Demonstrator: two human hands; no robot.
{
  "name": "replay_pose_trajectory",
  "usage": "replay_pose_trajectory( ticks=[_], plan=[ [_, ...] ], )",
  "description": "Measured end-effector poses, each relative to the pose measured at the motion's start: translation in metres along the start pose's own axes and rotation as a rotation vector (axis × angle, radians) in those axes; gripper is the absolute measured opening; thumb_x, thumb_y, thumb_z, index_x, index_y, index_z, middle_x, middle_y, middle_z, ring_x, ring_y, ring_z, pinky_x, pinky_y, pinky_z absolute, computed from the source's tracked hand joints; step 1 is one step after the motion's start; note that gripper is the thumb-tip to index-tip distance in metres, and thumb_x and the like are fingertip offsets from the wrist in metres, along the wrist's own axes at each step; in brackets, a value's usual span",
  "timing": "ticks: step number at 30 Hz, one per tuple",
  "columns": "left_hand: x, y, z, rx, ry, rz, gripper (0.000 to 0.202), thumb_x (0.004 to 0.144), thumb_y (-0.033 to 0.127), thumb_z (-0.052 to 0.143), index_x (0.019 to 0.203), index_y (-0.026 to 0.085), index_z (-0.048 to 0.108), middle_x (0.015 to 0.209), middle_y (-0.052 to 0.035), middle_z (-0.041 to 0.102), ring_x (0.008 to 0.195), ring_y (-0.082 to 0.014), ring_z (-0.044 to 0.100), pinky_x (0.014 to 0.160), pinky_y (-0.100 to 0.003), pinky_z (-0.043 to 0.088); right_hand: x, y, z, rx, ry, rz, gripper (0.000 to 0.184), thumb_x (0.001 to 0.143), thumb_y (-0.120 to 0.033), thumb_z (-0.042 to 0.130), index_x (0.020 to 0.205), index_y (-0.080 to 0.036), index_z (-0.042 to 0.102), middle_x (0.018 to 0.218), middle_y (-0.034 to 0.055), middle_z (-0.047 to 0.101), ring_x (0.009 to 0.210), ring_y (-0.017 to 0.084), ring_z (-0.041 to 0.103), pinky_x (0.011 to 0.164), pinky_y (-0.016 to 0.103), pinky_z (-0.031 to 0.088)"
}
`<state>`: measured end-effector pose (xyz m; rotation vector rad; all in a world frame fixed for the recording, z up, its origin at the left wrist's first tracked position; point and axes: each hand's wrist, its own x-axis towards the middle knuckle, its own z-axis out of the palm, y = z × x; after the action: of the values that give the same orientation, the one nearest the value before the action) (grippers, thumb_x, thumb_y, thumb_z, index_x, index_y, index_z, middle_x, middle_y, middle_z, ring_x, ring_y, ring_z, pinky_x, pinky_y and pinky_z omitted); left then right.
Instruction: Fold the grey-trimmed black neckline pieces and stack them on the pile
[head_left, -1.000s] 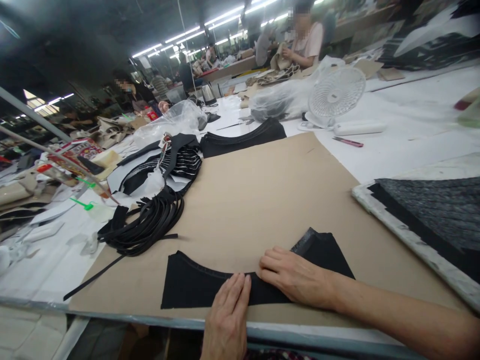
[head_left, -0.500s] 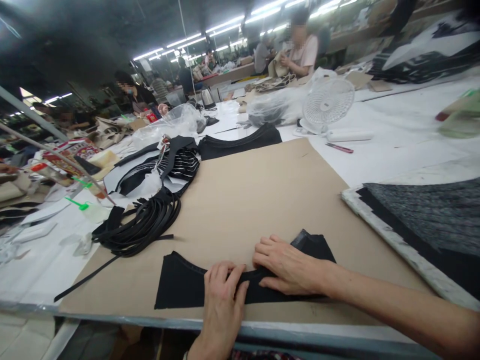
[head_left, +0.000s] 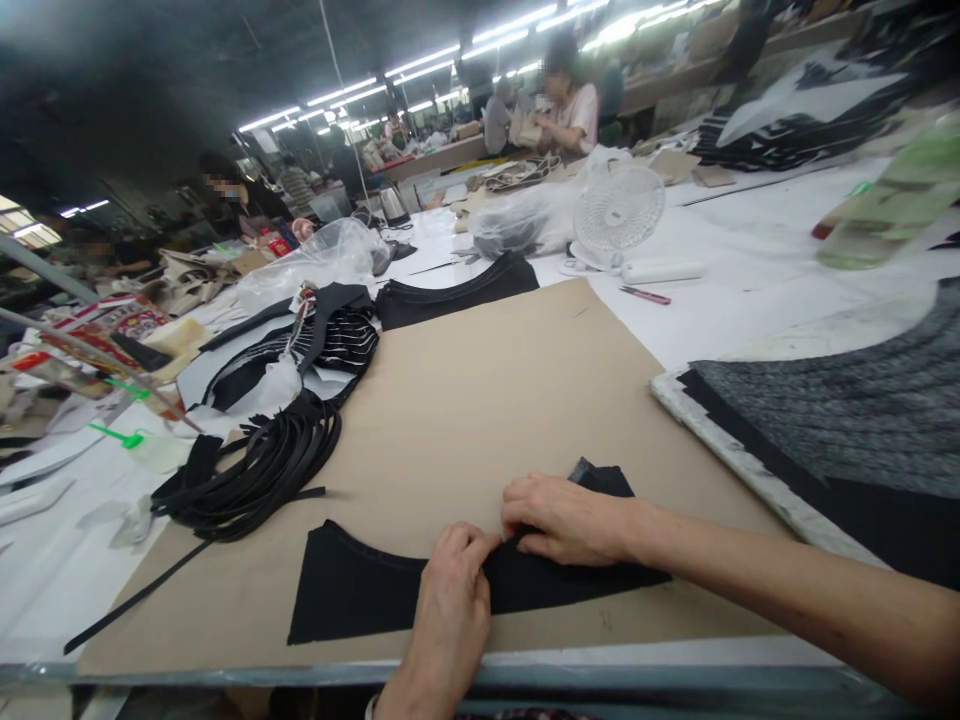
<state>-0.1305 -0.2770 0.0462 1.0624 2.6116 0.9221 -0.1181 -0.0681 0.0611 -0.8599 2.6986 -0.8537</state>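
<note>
A black fabric piece [head_left: 360,585] with a curved, folded-looking upper edge lies flat on a brown paper sheet [head_left: 480,400] near the table's front. My left hand [head_left: 457,595] is at the middle of that curve, thumb and fingers closed on the edge. Just to its right, my right hand [head_left: 562,515] has its fingers curled down and closed on the same edge. The fingertips of both hands nearly meet, and the fabric directly under them is hidden. Beyond the right hand, the piece's raised right corner shows.
Coiled black strips [head_left: 262,470] and striped black pieces [head_left: 341,335] lie left. More curved black pieces [head_left: 457,290] rest at the paper's far edge. A board with grey-black fabric [head_left: 825,420] stands right. A white fan [head_left: 619,210], a pen [head_left: 646,296] and several people are farther back.
My left hand's fingers have drawn together into a tighter pinch, closer to my right hand. My right hand's fingers are more curled. The view has shifted, moving most things leftward.
</note>
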Motion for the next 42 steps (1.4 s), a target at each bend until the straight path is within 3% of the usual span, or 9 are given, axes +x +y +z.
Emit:
replay_pose_trajectory(
  ticks=[5,10,14,18,21,29,32,36,42],
  plan=[
    [-0.017,-0.006,0.017,0.262,0.111,0.23,0.049,0.081,-0.002,0.036,0.118,0.014,0.063,0.097,-0.008,0.066,0.089,-0.0199,0.06,0.079,-0.033,0.055,-0.016,0.002,0.011,-0.148,0.091,-0.101,0.008,0.089,-0.012,0.054,0.089,-0.017,0.06,0.09,0.0043,0.06,0.087,0.018,0.052,0.079,0.03,0.038],
    [-0.043,-0.02,0.035,0.564,0.268,0.423,0.053,0.081,-0.001,0.037,0.131,0.007,0.053,0.127,-0.0117,0.061,0.12,-0.0231,0.052,0.096,-0.033,0.049,-0.027,0.003,0.023,-0.366,0.124,-0.212,0.015,0.095,-0.016,0.044,0.092,-0.015,0.059,0.087,0.0045,0.057,0.079,0.019,0.047,0.074,0.034,0.033],
    [-0.056,-0.027,0.037,0.532,0.231,0.366,0.058,0.082,-0.002,0.035,0.138,0.01,0.046,0.138,-0.0096,0.054,0.134,-0.0208,0.041,0.106,-0.034,0.042,-0.031,0.002,0.028,-0.435,0.159,-0.265,0.018,0.096,-0.013,0.04,0.099,-0.013,0.059,0.086,0.0049,0.056,0.08,0.019,0.046,0.081,0.036,0.032],
    [-0.055,-0.027,0.034,0.431,0.247,0.354,0.062,0.083,-0.003,0.031,0.142,0.014,0.038,0.136,-0.0077,0.057,0.132,-0.017,0.045,0.109,-0.038,0.04,-0.031,-0.003,0.024,-0.432,0.145,-0.247,0.017,0.094,-0.011,0.041,0.095,-0.015,0.058,0.085,0.0046,0.056,0.079,0.019,0.047,0.083,0.036,0.032],
    [-0.053,-0.025,0.029,0.374,0.239,0.296,0.058,0.087,0.001,0.035,0.144,0.016,0.035,0.134,-0.0075,0.058,0.129,-0.0157,0.05,0.107,-0.037,0.044,-0.031,-0.007,0.017,-0.339,0.133,-0.129,0.009,0.09,-0.019,0.05,0.096,-0.016,0.057,0.09,0.0051,0.057,0.085,0.02,0.048,0.083,0.036,0.033],
    [-0.05,-0.04,-0.001,0.336,0.281,0.263,0.038,0.091,0.022,0.055,0.129,0.022,0.052,0.114,-0.0048,0.068,0.109,-0.0178,0.061,0.099,-0.037,0.047,-0.029,-0.009,0.001,-0.174,0.047,0.106,0.022,0.08,-0.032,0.069,0.092,-0.019,0.056,0.092,0.0037,0.06,0.088,0.022,0.052,0.081,0.037,0.035],
    [-0.037,-0.026,-0.004,0.283,0.27,0.135,0.033,0.087,0.023,0.061,0.119,0.023,0.058,0.107,-0.0053,0.067,0.101,-0.0216,0.062,0.089,-0.04,0.051,-0.024,-0.01,0.001,-0.106,-0.006,0.131,0.021,0.079,-0.03,0.069,0.094,-0.02,0.058,0.093,0.0034,0.061,0.088,0.022,0.054,0.083,0.038,0.036],
    [-0.014,0.004,0.005,0.11,0.062,-0.018,0.026,0.08,0.008,0.058,0.102,0.021,0.064,0.097,-0.0041,0.065,0.094,-0.0215,0.06,0.083,-0.04,0.051,-0.019,-0.009,0.003,-0.067,-0.033,0.14,0.015,0.08,-0.026,0.068,0.091,-0.019,0.06,0.092,0.0033,0.061,0.087,0.022,0.055,0.081,0.037,0.036],
    [-0.001,0.019,0.009,-0.011,-0.041,-0.086,0.031,0.074,-0.002,0.049,0.087,0.02,0.065,0.088,-0.0036,0.064,0.09,-0.021,0.06,0.081,-0.038,0.049,-0.024,-0.005,0.007,0.008,0.024,0.091,0.008,0.082,-0.016,0.062,0.089,-0.02,0.063,0.091,0.0027,0.061,0.089,0.02,0.055,0.081,0.033,0.038]
  ],
)
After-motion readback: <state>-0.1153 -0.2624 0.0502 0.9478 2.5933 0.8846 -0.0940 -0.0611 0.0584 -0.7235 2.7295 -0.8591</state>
